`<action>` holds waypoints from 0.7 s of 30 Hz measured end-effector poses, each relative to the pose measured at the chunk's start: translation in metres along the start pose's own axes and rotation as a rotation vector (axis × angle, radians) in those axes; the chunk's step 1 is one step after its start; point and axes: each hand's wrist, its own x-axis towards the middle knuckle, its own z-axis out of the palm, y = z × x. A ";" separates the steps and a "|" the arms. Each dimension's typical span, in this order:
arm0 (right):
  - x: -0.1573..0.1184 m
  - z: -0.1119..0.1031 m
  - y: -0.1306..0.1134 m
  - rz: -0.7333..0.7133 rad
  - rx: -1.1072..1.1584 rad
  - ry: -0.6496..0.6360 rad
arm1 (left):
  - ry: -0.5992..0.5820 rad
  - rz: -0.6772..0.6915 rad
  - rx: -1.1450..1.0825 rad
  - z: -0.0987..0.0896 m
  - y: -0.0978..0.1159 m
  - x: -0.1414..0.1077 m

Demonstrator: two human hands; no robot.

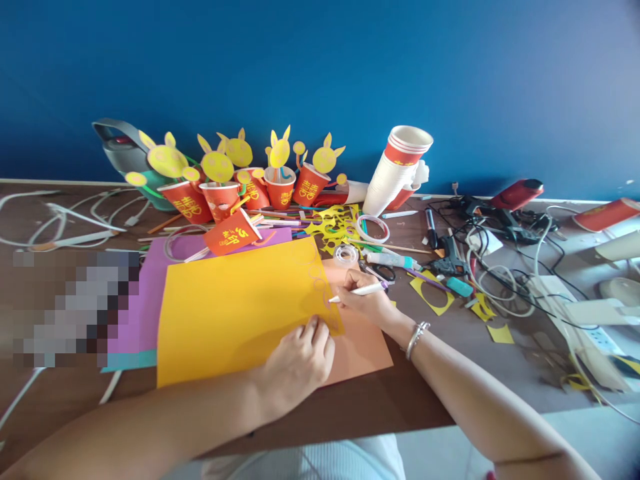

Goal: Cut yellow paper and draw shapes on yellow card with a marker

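Note:
A large yellow sheet of paper (235, 307) lies on the table, with faint purple outlines along its right side. My left hand (303, 350) presses on its lower right part, fingers curled and close together. In a writing grip, my right hand (367, 300) is closed on a white marker (367, 289) with a purple end. The marker's tip points left, at the outlines near the sheet's right edge; whether it touches cannot be made out. Under the yellow sheet are an orange sheet (363, 357) and a purple sheet (133, 313).
Red paper cups (280, 189) with yellow animal faces stand at the back. One red cup (233, 233) lies across the sheets' top edge. To the right are stacked white cups (387, 180), yellow scraps (337, 223), a glue gun (450, 257), tape (346, 254) and tangled cables (525, 240).

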 end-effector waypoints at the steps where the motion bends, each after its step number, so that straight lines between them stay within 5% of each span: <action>1: 0.000 0.000 0.000 0.011 -0.015 -0.001 | 0.002 0.000 -0.001 0.000 0.000 0.000; 21: 0.000 0.000 -0.005 0.044 0.037 -0.045 | -0.008 0.003 -0.023 -0.001 0.000 0.000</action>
